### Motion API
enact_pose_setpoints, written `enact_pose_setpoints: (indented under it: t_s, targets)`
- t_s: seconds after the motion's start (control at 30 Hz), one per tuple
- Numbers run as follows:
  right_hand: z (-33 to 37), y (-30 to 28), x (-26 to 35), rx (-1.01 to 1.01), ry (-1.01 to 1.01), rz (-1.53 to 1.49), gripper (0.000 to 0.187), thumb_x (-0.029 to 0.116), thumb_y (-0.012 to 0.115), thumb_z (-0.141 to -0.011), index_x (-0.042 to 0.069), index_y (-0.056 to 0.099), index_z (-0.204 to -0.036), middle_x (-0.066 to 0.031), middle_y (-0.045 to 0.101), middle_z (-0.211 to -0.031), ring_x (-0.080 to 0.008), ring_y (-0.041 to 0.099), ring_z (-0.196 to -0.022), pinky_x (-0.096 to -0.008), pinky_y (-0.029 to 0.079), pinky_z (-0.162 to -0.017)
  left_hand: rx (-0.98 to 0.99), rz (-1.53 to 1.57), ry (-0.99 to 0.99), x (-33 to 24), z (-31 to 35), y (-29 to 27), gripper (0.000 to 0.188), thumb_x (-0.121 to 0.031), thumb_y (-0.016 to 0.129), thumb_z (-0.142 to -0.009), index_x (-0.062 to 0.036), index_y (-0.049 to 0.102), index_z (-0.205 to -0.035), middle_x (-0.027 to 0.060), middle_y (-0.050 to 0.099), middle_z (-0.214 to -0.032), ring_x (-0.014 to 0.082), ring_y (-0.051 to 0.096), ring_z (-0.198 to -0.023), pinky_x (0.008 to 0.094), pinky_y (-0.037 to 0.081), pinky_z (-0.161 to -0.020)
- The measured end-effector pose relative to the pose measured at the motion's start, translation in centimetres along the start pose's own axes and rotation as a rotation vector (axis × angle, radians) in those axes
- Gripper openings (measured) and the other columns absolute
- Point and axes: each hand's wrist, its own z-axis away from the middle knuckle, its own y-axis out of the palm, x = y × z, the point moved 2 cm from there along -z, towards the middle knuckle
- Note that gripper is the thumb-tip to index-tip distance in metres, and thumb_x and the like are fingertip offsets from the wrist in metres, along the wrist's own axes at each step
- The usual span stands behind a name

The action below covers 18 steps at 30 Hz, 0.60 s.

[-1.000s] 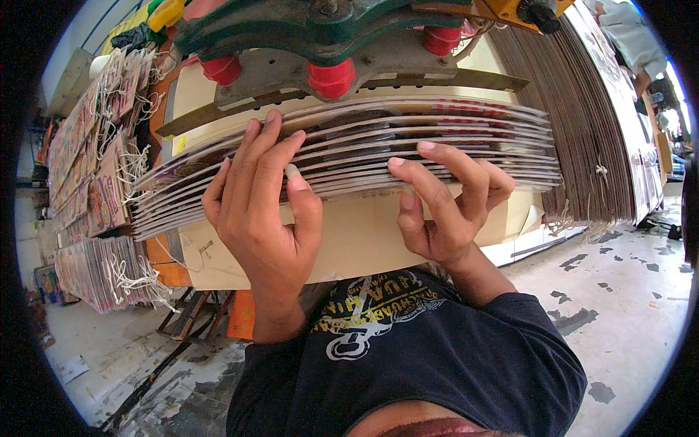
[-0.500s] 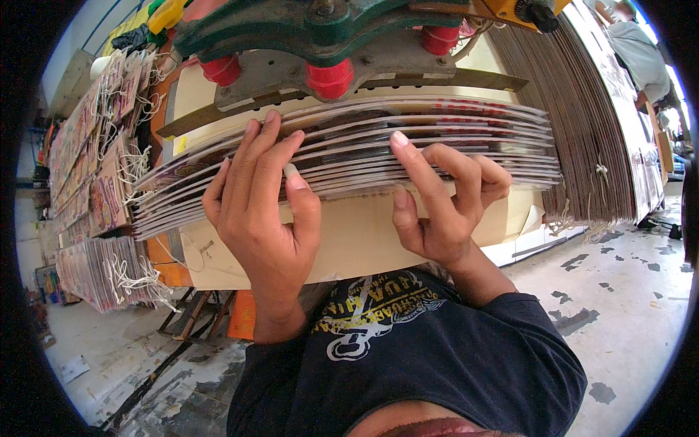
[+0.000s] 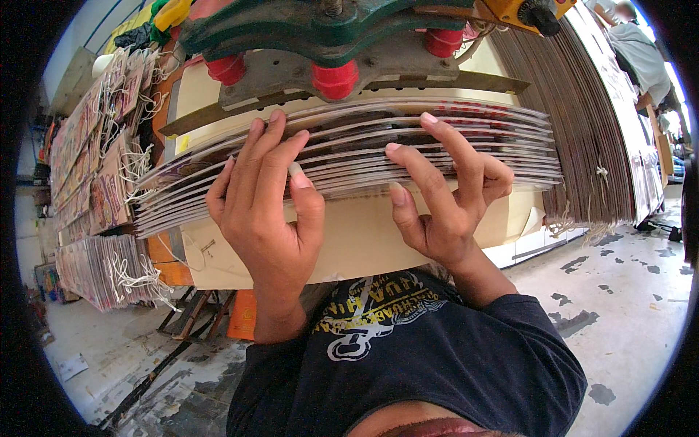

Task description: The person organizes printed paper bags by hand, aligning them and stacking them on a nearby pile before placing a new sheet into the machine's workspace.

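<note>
In front of me lies a row of flat, glossy printed pieces (image 3: 349, 166), fanned out so that their pale edges show as curved lines from left to right. My left hand (image 3: 268, 200) rests over the left half of it, its long fingers stretched across the edges and its thumb apart. Over the right half is my right hand (image 3: 448, 200), with its fingers spread. Its index and middle fingertips touch the edges, while the thumb points up near the front edge. A cream sheet (image 3: 342, 237) lies under the pieces.
Just beyond stands a green press (image 3: 291, 40) with red cylinders (image 3: 335, 79) and a long metal bar (image 3: 211, 116). A tall brown stack (image 3: 575, 124) leans at right. Corded printed bags (image 3: 109, 186) fill the left. A person (image 3: 641, 62) is at far right.
My right index finger has lifted and reached farther across the edges, away from the middle finger. My left hand has shifted very slightly right.
</note>
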Motion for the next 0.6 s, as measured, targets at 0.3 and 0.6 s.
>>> enact_pose_setpoints:
  t_s: [0.3,0.6]
  targets:
    - [-0.5,-0.1,-0.1,0.036,-0.033,0.005,0.032,0.025,0.07,-0.082,0.016,0.075,-0.112,-0.0009,0.069,-0.122,-0.0196,0.047,-0.096,-0.0363,0.027,-0.092,-0.001,-0.016,-0.002,0.1,0.0,0.1,0.029,-0.012,0.052,-0.092,-0.0048,0.069,-0.115,0.0139,0.068,-0.128,0.0322,0.062,-0.125,0.0429,0.042,-0.104]
    - [-1.0,-0.2,0.1,0.067,0.033,-0.007,0.049,0.036,0.072,-0.083,0.015,0.069,-0.128,-0.0018,0.062,-0.112,-0.0225,0.044,-0.1,-0.0388,0.026,-0.092,0.004,-0.02,-0.005,0.1,0.2,0.0,0.031,-0.012,0.053,-0.092,-0.0084,0.069,-0.118,0.0102,0.067,-0.131,0.0278,0.06,-0.129,0.04,0.037,-0.104]
